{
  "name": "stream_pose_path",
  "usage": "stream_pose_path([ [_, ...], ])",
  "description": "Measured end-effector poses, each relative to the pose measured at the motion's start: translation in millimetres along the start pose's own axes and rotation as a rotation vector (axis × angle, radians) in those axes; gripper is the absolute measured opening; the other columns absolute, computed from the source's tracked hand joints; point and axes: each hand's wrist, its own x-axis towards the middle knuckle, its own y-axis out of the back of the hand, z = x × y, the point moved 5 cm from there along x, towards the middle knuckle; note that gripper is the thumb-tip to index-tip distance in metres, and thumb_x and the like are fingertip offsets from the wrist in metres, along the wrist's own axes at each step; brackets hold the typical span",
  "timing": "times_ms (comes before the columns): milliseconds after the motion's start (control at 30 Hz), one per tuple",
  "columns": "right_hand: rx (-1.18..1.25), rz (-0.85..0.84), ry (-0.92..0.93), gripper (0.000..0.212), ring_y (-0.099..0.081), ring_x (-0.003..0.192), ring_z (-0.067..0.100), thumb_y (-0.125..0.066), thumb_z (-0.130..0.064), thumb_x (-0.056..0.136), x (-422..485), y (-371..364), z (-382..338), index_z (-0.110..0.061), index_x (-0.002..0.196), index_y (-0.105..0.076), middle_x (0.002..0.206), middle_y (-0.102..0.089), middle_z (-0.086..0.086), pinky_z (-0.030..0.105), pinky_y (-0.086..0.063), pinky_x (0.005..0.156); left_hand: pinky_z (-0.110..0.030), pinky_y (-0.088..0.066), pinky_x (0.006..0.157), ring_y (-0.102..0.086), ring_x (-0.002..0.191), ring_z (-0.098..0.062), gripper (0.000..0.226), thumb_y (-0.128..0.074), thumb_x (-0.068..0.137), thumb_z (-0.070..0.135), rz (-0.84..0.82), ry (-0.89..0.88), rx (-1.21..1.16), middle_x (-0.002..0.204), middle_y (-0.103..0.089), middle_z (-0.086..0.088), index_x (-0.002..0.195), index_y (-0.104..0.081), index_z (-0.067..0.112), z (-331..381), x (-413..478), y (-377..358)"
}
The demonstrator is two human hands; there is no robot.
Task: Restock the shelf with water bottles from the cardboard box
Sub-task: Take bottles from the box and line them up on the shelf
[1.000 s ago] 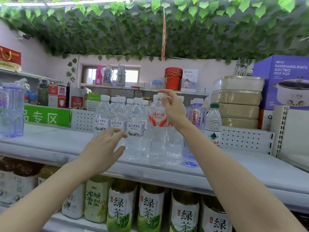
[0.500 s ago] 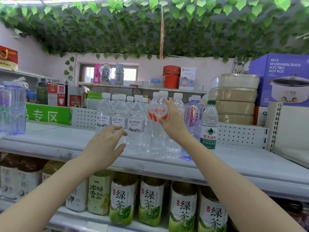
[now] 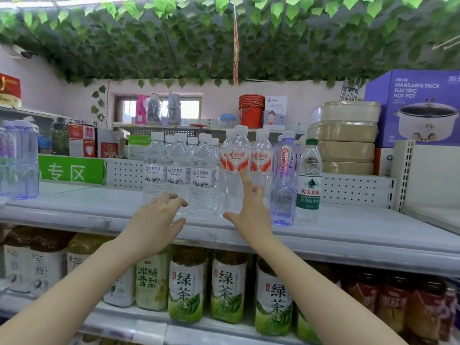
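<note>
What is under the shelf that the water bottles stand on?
A lower shelf of drinks: green tea bottles, a yellow-labelled bottle, red-labelled bottles at right. The forearms cover some bottles, and rows behind are hidden.

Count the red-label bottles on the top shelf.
3 red-label bottles: one in front, one to its right, one partly hidden behind its left side. Others may stand hidden behind.
</note>
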Motion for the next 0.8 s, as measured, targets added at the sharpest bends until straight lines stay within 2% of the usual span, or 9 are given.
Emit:
stream_pose_path([
  [167, 0.055, 0.025, -0.016, 0.108, -0.059, 0.076, 0.024, -0.076, -0.023, 0.078, -2, -4, -3, -0.043, 0.146, 0.006, 0.128, -0.031, 0.009, 0.034, -0.054, 0.072, -0.034, -0.038, 0.099, -0.039, 0.128, -0.018, 0.038, -0.043, 0.095, 0.037, -0.005, 0.000, -0.009, 0.140, -0.037, 0.001, 0.132, -0.042, 0.026, -9, -1, -4],
  [333, 0.098, 0.005, 0.001, 0.108, -0.058, 0.075, 0.021, -0.074, -0.019, 0.080, 1, -11, -6, -0.048, 0.144, 0.008, 0.128, -0.032, 0.009, 0.032, -0.054, 0.072, -0.034, -0.037, 0.100, -0.040, 0.128, -0.020, 0.039, -0.042, 0.096, 0.035, 0.000, 0.008, -0.023, 0.141, -0.037, 0.000, 0.134, -0.042, 0.025, -8, 4, -5],
  [467, 0.005, 0.012, -0.006, 0.104, -0.057, 0.084, 0.024, -0.068, -0.022, 0.085, 0, -18, -10, -0.048, 0.143, 0.014, 0.134, -0.029, 0.011, 0.032, -0.053, 0.073, -0.034, -0.037, 0.100, -0.040, 0.127, -0.020, 0.040, -0.042, 0.096, 0.036, 0.003, -0.002, -0.028, 0.141, -0.037, 0.000, 0.134, -0.042, 0.024, -8, 7, -6],
  [567, -0.043, -0.001, -0.025, 0.105, -0.057, 0.088, 0.028, -0.067, -0.027, 0.085, 0, -22, -10, -0.049, 0.142, 0.018, 0.136, -0.028, 0.014, 0.037, -0.053, 0.075, -0.033, -0.037, 0.100, -0.039, 0.128, -0.019, 0.039, -0.042, 0.096, 0.036, 0.002, -0.003, -0.028, 0.141, -0.037, 0.000, 0.134, -0.042, 0.025, -10, 8, -6],
  [700, -0.014, 0.023, -0.028, 0.104, -0.051, 0.083, 0.022, -0.064, -0.023, 0.086, -1, -26, -12, -0.050, 0.141, 0.019, 0.126, -0.035, 0.012, 0.028, -0.046, 0.067, -0.034, -0.036, 0.102, -0.038, 0.129, -0.018, 0.038, -0.043, 0.096, 0.036, 0.001, 0.001, -0.033, 0.142, -0.037, 0.001, 0.132, -0.042, 0.025, -13, 6, -6],
  [800, 0.061, 0.044, -0.018, 0.103, -0.048, 0.084, 0.021, -0.063, -0.019, 0.084, -4, -24, -13, -0.052, 0.141, 0.016, 0.128, -0.034, 0.011, 0.026, -0.041, 0.067, -0.035, -0.037, 0.100, -0.039, 0.128, -0.019, 0.038, -0.043, 0.096, 0.036, 0.009, 0.003, -0.021, 0.142, -0.037, 0.001, 0.132, -0.043, 0.025, -19, 4, -3],
])
